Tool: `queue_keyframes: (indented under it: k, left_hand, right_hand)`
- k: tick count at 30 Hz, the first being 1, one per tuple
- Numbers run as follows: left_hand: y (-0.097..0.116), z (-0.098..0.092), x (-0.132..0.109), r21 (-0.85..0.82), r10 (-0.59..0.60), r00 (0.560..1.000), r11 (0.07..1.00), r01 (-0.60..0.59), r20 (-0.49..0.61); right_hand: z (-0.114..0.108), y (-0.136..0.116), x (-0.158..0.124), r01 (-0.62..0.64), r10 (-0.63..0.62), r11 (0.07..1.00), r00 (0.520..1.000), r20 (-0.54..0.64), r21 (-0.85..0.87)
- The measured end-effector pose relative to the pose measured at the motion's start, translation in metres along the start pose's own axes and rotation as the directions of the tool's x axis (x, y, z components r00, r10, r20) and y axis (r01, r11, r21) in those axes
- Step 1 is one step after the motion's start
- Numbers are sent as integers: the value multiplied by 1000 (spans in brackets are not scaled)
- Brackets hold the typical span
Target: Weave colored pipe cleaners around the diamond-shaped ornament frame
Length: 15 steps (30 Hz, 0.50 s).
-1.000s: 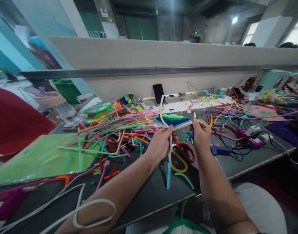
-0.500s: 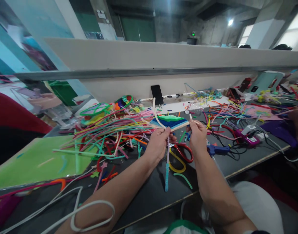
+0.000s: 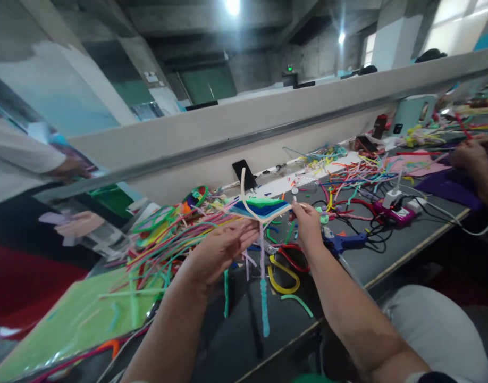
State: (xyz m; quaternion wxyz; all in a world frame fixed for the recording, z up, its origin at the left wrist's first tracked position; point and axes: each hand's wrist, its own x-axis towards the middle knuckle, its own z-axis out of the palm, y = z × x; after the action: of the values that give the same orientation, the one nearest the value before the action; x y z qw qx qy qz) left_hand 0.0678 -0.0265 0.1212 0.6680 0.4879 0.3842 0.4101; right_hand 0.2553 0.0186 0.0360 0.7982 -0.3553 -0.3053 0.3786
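A fan-shaped pipe-cleaner piece [image 3: 274,208] in blue and green with a cream edge is held up over the table. One cream pipe cleaner [image 3: 243,189] curves upward from its lower point. From that same point hangs a fuzzy stem [image 3: 263,282], lilac above and light blue below. My right hand [image 3: 308,221] pinches the piece's right corner. Beside the stem's top, my left hand [image 3: 228,244] has its fingers stretched out, at the lower left of the piece; whether the fingertips touch it I cannot tell. Scissors [image 3: 286,274] with yellow and red handles lie below.
Loose pipe cleaners [image 3: 176,234] are heaped to the left, near a green sheet [image 3: 80,308]. A blue glue gun [image 3: 347,242] and a magenta power strip [image 3: 395,213] with cables lie right. A phone [image 3: 244,174] leans against the partition [image 3: 188,154]. Another person's hands [image 3: 473,154] work at far right.
My left hand has released its pinch at the piece's lower point and its fingers have straightened. The right hand still grips the corner. The camera view has tilted and shifted.
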Motion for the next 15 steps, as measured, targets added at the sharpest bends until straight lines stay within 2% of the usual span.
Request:
queue_keyframes:
  k: [3,7,9,12,15]
  left_hand:
    - [10,-4,-2,71,42,999,996,-44,23]
    - [19,-14,-1,161,-32,999,986,30,6]
    - [21,-18,-1,192,-20,1000,981,20,-4]
    - [17,-15,1,222,113,994,969,-110,0]
    - [7,-4,12,328,297,955,900,-287,19]
  right_hand:
    - [1,3,0,-44,44,998,999,6,36]
    - [1,8,0,-44,44,999,999,7,4]
    - [0,9,-1,-53,54,997,998,22,-53]
    - [1,7,-4,-82,95,981,993,68,-174]
    - [1,4,-9,-47,83,957,990,118,-285]
